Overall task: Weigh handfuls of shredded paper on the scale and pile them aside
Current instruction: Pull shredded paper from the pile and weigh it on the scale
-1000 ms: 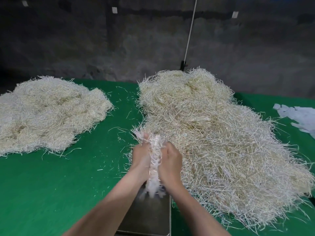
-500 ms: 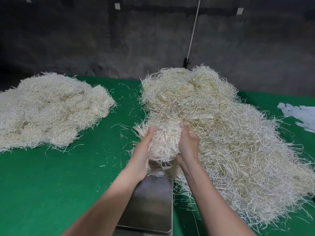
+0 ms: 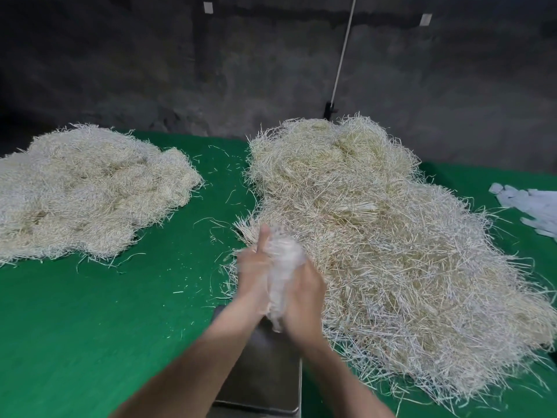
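Head view: left hand [image 3: 253,274] and right hand [image 3: 309,292] clasp a blurred handful of shredded paper [image 3: 281,267] between them, left thumb raised, above the scale's [image 3: 265,369] far edge, beside the large heap [image 3: 376,236]; another pile [image 3: 84,191] lies well left

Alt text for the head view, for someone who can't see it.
The left hand and right hand hold a blurred handful of shredded paper between them over the far end of the scale. A large pile lies right, a second pile left, on a green table.
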